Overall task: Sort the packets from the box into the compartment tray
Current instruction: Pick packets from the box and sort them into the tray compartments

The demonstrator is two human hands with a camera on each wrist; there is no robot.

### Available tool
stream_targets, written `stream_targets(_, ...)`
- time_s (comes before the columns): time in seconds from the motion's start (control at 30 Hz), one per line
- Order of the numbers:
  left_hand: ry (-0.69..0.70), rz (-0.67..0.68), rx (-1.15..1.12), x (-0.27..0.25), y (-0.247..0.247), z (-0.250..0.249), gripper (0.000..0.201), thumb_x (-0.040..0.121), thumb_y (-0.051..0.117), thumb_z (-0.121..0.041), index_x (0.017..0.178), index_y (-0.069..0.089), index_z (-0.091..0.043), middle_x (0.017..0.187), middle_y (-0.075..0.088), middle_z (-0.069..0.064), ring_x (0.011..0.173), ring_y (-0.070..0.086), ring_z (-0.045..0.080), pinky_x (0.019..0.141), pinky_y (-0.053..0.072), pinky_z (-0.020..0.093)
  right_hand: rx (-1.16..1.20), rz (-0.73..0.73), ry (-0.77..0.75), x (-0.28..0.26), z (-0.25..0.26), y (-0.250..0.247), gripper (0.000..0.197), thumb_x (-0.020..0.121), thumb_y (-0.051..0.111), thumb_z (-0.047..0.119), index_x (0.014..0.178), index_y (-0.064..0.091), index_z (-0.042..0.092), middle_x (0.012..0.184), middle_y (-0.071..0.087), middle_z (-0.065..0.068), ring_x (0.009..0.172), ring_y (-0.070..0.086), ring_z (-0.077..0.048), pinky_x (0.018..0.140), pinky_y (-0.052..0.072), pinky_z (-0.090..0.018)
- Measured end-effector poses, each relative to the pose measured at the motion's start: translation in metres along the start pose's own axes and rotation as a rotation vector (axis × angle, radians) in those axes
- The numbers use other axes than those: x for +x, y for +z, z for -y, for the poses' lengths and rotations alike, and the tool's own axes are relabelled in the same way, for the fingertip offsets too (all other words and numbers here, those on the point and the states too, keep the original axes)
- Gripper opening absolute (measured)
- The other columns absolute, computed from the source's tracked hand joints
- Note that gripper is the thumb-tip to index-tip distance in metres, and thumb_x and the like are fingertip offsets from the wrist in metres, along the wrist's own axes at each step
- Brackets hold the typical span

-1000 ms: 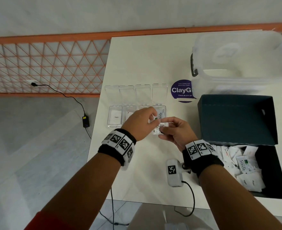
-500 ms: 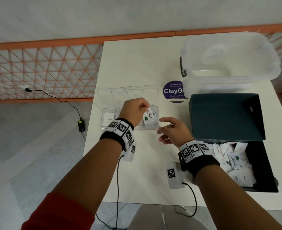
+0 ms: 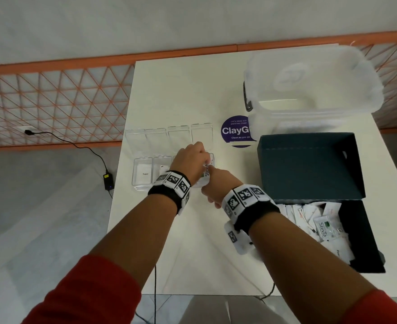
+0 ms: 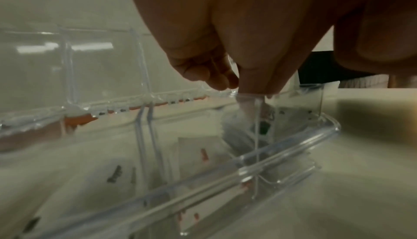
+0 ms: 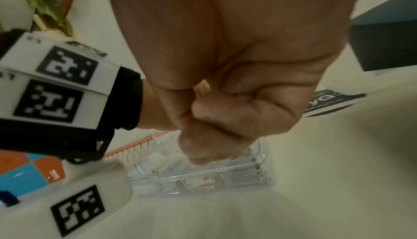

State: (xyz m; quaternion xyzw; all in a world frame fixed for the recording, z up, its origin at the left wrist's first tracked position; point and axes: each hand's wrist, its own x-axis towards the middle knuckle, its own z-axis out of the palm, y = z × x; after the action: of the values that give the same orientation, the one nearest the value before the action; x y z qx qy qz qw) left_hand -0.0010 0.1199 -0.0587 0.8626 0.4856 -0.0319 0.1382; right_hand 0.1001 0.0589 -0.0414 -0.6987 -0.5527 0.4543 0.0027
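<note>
The left hand [image 3: 190, 163] pinches a Stevia packet [image 3: 206, 171] upright over the rightmost compartment of the clear tray [image 3: 141, 187], which sits on the table [image 3: 181, 90]. The right hand [image 3: 218, 185] hovers just beside it, fingers curled (whether they touch the packet I cannot tell). More packets lie in the dark box [image 3: 365, 242], to the right.

White Stevia packet [image 3: 206, 172] upright in clear compartment tray's [image 3: 142, 187] rightmost cell, more packets [image 3: 324, 228] heaped in dark box [image 3: 309, 167].
</note>
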Motion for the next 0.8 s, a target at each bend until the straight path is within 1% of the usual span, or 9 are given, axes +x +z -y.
stream_targets(0.2, -0.039, 0.000, -0.017, -0.005, 0.001, 0.004, 0.023, 0.093, 0.055, -0.031, 0.108, 0.069, -0.020, 0.109, 0.052, 0.004, 0.095, 0.048, 0.023, 0.085, 0.043, 0.037, -0.237, 0.073, -0.006, 0.012, 0.024, -0.004, 0.037, 0.097, 0.046, 0.009, 0.133, 0.046, 0.000, 0.120, 0.065, -0.014, 0.097, 0.067, -0.024, 0.049, 0.035, -0.023)
stream_targets(0.3, -0.039, 0.024, -0.033, -0.008, 0.000, 0.009, 0.026, 0.091, 0.058, -0.021, 0.116, 0.065, -0.019, 0.116, 0.051, 0.004, 0.101, 0.049, 0.022, 0.087, 0.041, 0.033, -0.244, 0.106, 0.039, 0.017, 0.029, -0.001, 0.010, 0.097, 0.048, 0.009, 0.101, 0.058, 0.007, 0.104, 0.068, -0.009, 0.071, 0.065, -0.019, 0.046, 0.039, -0.023)
stream_targets(0.37, -0.031, 0.037, -0.042, -0.009, 0.000, 0.010, 0.027, 0.092, 0.057, -0.021, 0.117, 0.064, -0.018, 0.117, 0.050, 0.004, 0.102, 0.048, 0.022, 0.088, 0.041, 0.033, -0.202, 0.135, 0.093, 0.021, 0.028, 0.001, 0.020, 0.096, 0.049, 0.008, 0.076, 0.048, 0.012, 0.083, 0.064, -0.004, 0.047, 0.056, -0.011, 0.042, 0.040, -0.021)
stream_targets(0.4, -0.025, 0.041, -0.035, -0.010, 0.000, 0.011, 0.026, 0.093, 0.056, -0.022, 0.117, 0.065, -0.018, 0.116, 0.050, 0.004, 0.102, 0.048, 0.022, 0.088, 0.041, 0.033, -0.173, 0.152, 0.113, 0.022, 0.028, 0.001, 0.020, 0.095, 0.049, 0.008, 0.075, 0.047, 0.011, 0.076, 0.063, -0.003, 0.042, 0.053, -0.009, 0.040, 0.039, -0.019)
stream_targets(0.47, -0.016, 0.042, -0.023, -0.010, 0.001, 0.011, 0.025, 0.094, 0.054, -0.025, 0.115, 0.067, -0.019, 0.114, 0.050, 0.003, 0.101, 0.047, 0.021, 0.087, 0.040, 0.032, -0.119, 0.158, 0.146, 0.019, 0.029, -0.003, 0.008, 0.095, 0.048, 0.009, 0.095, 0.054, 0.003, 0.069, 0.064, -0.002, 0.039, 0.052, -0.009, 0.041, 0.039, -0.018)
stream_targets(0.53, -0.008, 0.045, -0.005, -0.010, 0.001, 0.011, 0.025, 0.095, 0.052, -0.028, 0.114, 0.067, -0.021, 0.113, 0.049, 0.002, 0.100, 0.046, 0.020, 0.087, 0.040, 0.033, -0.062, 0.143, 0.166, 0.015, 0.027, -0.004, 0.028, 0.096, 0.048, 0.010, 0.122, 0.048, -0.001, 0.067, 0.066, -0.003, 0.041, 0.054, -0.011, 0.042, 0.041, -0.019)
stream_targets(0.57, -0.001, 0.046, 0.005, -0.010, 0.002, 0.011, 0.026, 0.095, 0.051, -0.030, 0.114, 0.067, -0.022, 0.113, 0.049, 0.002, 0.100, 0.046, 0.020, 0.088, 0.041, 0.034, -0.038, 0.142, 0.163, 0.012, 0.025, -0.005, 0.032, 0.095, 0.048, 0.010, 0.126, 0.045, -0.001, 0.067, 0.066, -0.003, 0.042, 0.054, -0.012, 0.044, 0.042, -0.019)
stream_targets(0.7, 0.024, 0.050, -0.003, -0.008, 0.001, 0.012, 0.032, 0.094, 0.051, -0.042, 0.118, 0.065, -0.025, 0.117, 0.050, 0.000, 0.106, 0.047, 0.020, 0.093, 0.038, 0.036, -0.023, 0.144, 0.140, 0.001, 0.021, -0.007, 0.019, 0.093, 0.048, 0.008, 0.112, 0.052, 0.004, 0.075, 0.070, -0.006, 0.048, 0.056, -0.016, 0.056, 0.049, -0.023)
stream_targets(0.8, 0.054, 0.064, 0.029, -0.007, 0.002, 0.012, 0.032, 0.093, 0.052, -0.039, 0.120, 0.064, -0.027, 0.118, 0.050, 0.000, 0.107, 0.046, 0.020, 0.092, 0.035, 0.035, -0.036, 0.139, 0.130, 0.001, 0.021, -0.005, 0.012, 0.093, 0.049, 0.007, 0.083, 0.054, 0.008, 0.068, 0.066, -0.005, 0.049, 0.056, -0.015, 0.057, 0.048, -0.023)
